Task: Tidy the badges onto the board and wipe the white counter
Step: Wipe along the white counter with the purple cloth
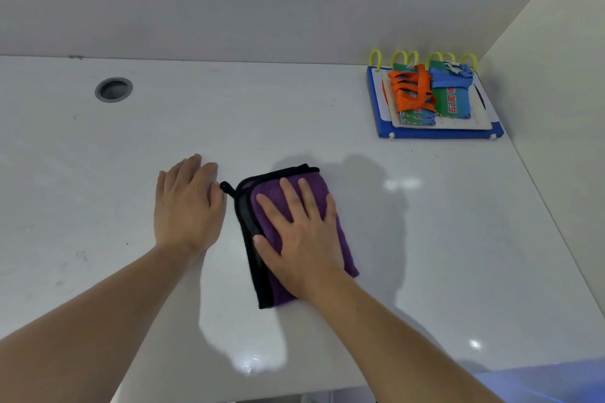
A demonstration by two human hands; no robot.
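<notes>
A folded purple cloth (340, 239) with black edging lies on the white counter (442, 239) in the middle of the view. My right hand (299, 235) presses flat on top of it, fingers spread. Just left of the cloth, my left hand (188, 206) rests flat on the bare counter, holding nothing. At the far right corner sits a blue-edged board (435, 133) with yellow rings along its back. Several green badges (451, 103) with orange and blue lanyards are piled on it.
A grey round cable hole (113, 89) is set in the counter at the back left. A grey wall runs along the back and a cream wall (556, 75) closes the right side. The counter's front edge is near my arms.
</notes>
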